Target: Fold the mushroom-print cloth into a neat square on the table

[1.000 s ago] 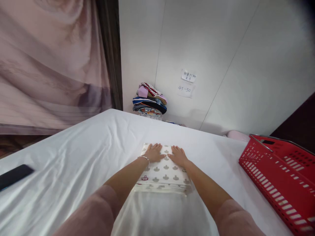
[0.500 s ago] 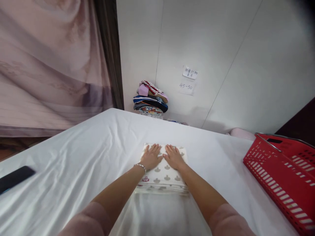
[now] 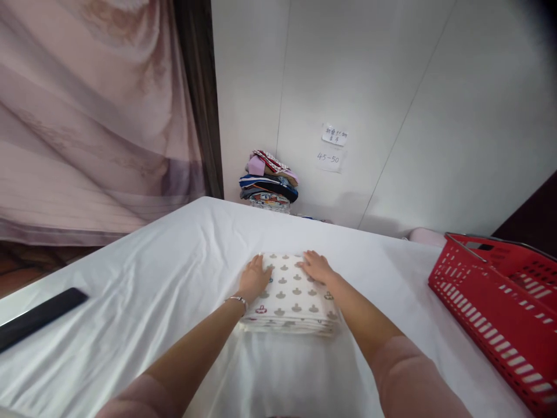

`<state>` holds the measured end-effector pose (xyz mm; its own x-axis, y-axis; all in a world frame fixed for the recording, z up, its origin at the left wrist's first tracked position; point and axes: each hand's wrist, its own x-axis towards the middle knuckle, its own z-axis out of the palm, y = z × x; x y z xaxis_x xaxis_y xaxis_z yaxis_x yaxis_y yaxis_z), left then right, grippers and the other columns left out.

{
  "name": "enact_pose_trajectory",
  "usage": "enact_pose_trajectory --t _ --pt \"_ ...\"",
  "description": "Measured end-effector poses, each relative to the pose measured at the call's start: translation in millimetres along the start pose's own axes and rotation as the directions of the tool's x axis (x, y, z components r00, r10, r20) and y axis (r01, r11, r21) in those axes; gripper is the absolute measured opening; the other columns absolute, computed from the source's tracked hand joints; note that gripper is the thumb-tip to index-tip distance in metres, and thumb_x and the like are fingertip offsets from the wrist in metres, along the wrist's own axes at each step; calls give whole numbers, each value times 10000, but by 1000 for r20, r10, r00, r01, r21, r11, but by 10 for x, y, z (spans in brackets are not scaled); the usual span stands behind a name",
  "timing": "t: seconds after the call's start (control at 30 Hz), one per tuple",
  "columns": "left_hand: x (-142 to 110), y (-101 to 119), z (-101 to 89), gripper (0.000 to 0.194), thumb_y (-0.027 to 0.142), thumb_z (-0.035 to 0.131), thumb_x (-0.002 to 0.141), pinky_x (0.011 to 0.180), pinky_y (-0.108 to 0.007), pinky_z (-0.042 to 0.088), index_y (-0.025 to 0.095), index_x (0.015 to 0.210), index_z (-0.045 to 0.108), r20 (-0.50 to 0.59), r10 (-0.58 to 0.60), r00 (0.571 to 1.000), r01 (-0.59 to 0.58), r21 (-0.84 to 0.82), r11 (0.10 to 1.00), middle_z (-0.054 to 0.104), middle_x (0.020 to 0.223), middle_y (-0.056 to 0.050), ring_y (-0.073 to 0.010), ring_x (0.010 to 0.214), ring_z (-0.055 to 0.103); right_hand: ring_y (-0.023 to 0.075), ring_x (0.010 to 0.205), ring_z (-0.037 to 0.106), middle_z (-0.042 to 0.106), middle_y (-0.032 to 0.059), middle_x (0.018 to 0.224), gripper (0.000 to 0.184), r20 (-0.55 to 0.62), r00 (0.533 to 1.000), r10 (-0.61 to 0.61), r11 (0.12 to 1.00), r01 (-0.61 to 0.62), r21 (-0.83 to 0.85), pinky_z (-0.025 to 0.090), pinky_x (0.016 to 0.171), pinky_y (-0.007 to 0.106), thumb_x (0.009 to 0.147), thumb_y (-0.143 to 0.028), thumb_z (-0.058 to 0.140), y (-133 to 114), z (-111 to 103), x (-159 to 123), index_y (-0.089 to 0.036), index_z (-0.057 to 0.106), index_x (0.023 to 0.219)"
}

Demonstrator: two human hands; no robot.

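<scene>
A folded white cloth (image 3: 289,293) with grey mushroom-like prints lies flat on the white-covered table, its layered folded edge facing me. My left hand (image 3: 255,277) rests over its left side, fingers stretched out and pointing away. On the far right part of the cloth lies my right hand (image 3: 317,267), its fingers spread. A bracelet (image 3: 238,302) circles my left wrist. Neither hand grips the cloth; both lie on its edges.
At right stands a red plastic basket (image 3: 491,307) with a metal handle. A black phone-like slab (image 3: 41,316) lies at left. Several folded clothes are stacked (image 3: 270,180) beyond the table's far edge. Paper notes (image 3: 331,148) hang on the wall; a pink curtain (image 3: 96,116) hangs left.
My hands have moved apart from the middle of the cloth, the left one to its left edge and the right one toward its far right corner. The view has shifted slightly.
</scene>
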<state>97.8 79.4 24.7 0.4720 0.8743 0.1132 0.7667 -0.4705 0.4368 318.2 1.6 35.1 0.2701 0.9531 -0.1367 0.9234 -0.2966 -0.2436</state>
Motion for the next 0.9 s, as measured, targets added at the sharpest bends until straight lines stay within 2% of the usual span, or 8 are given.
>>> enact_pose_trajectory --t 0.1,0.23,0.37,0.47,0.57,0.7,0.8,0.9 --pt "-172 -169 -34 571 502 400 825 890 -368 433 160 1283 401 125 -160 979 167 -48 985 562 1214 -157 -268 1115 540 247 1258 367 451 99 1356 544 -6 997 72 997 -72 -15 278 990 370 875 -490 327 188 -59 -37 -188 434 1315" --pt "-210 -259 -62 530 552 459 781 790 -348 468 179 1155 510 252 -187 949 219 -104 970 634 1094 -141 -273 989 610 256 1187 435 529 104 1258 527 -16 995 99 994 -100 -39 323 935 344 862 -513 342 270 -53 -101 -191 492 1251" --pt "175 -167 -194 532 503 525 767 803 -296 456 189 1195 487 200 -91 976 130 -191 973 635 1116 -101 -236 1006 600 292 1118 493 566 146 1194 552 -3 986 169 984 -169 -59 346 898 390 857 -546 318 273 -55 -226 -162 545 1181" --pt "561 -108 -277 607 462 610 720 796 -264 452 196 1244 462 239 -40 970 84 -178 980 631 1136 -86 -219 988 607 287 1025 560 608 156 1130 609 74 973 219 976 -218 -16 398 826 366 831 -609 325 323 -30 -463 -137 588 1112" --pt "745 -137 -255 550 428 636 702 780 -244 454 194 1186 522 278 -41 960 100 -201 974 667 1064 -64 -210 953 622 279 980 585 625 141 1110 656 144 955 260 955 -277 108 421 788 345 777 -680 375 384 35 -774 -145 593 1089" --pt "601 -280 -142 536 497 517 781 806 -262 449 192 1220 490 231 -105 967 161 -238 958 608 1184 -81 -213 1008 602 271 936 601 642 130 1070 646 176 942 287 930 -318 185 431 751 331 743 -711 403 418 84 -986 -167 617 1019" --pt "351 -382 -96 588 536 405 832 859 -290 431 170 1293 401 137 -224 965 255 -277 927 544 1267 -108 -220 1084 562 258 934 601 647 123 1052 571 162 945 284 930 -313 195 424 747 318 773 -650 409 376 61 -869 -169 624 994" --pt "91 -419 -73 694 576 446 795 907 -310 412 132 1319 350 68 -335 940 338 -349 874 532 1269 -145 -238 1141 524 240 923 605 655 112 1022 510 127 951 281 929 -303 212 418 736 301 820 -577 367 271 38 -652 -167 622 982"
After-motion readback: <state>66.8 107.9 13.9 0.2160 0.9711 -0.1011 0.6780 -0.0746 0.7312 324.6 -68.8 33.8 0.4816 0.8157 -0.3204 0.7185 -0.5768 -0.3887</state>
